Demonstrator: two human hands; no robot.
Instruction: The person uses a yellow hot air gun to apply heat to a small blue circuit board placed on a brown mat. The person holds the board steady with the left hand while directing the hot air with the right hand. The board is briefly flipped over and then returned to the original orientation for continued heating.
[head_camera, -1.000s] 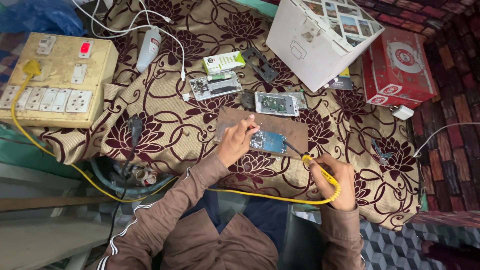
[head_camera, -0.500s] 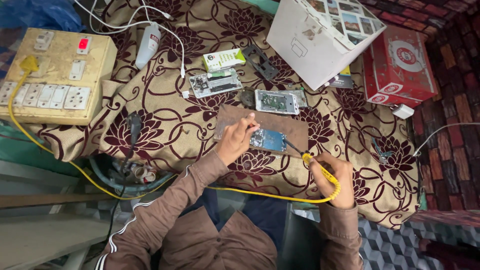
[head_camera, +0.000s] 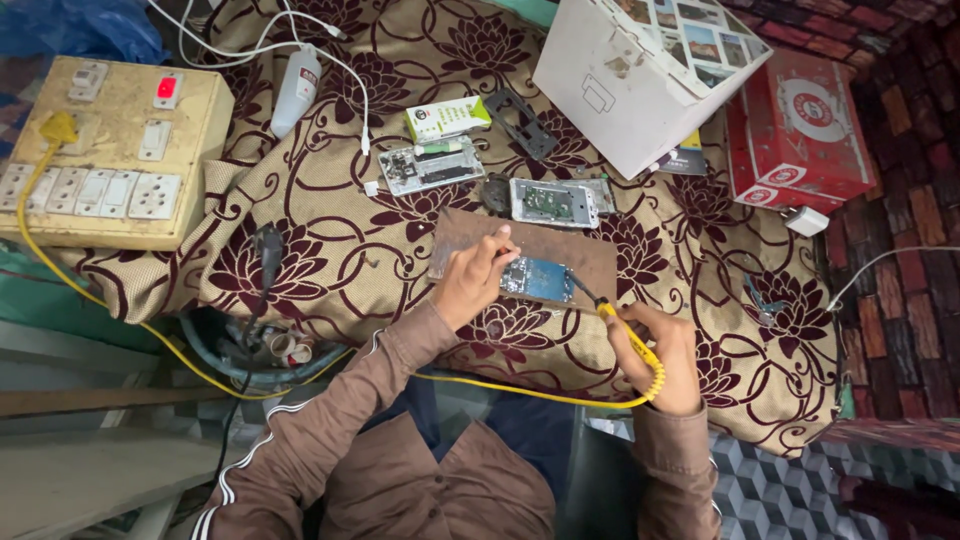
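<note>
Cloth (head_camera: 330, 270), tan with maroon flowers, covers the whole worktop and hangs over its near edge. White box (head_camera: 640, 80) with small pictures on its top stands at the far right, a red carton (head_camera: 800, 135) just beside it on the right. Yellowed switch board (head_camera: 100, 150) with sockets and one red rocker sits at the far left, a yellow plug (head_camera: 58, 128) pushed into it. Brown board (head_camera: 530, 255) lies mid-cloth in front of the person. On it, touching, rests a blue circuit board (head_camera: 540, 280). Behind the brown board lie an opened phone (head_camera: 553, 203), a second opened phone body (head_camera: 432, 165), a green and white packet (head_camera: 447, 118) and a dark bracket (head_camera: 520, 125). White adapter (head_camera: 297, 88) with a white cable lies far left of centre. Left hand (head_camera: 470, 280) is curled, fingertips pressed on the left end of the circuit board, pinning it down; whether it pinches anything thin cannot be told. Right hand (head_camera: 665, 355) is closed around the yellow handle of a soldering iron (head_camera: 620, 325), tip angled up-left to the right edge of the circuit board; contact cannot be told. Yellow cord (head_camera: 520, 392) runs from the handle leftward across the person's lap.
</note>
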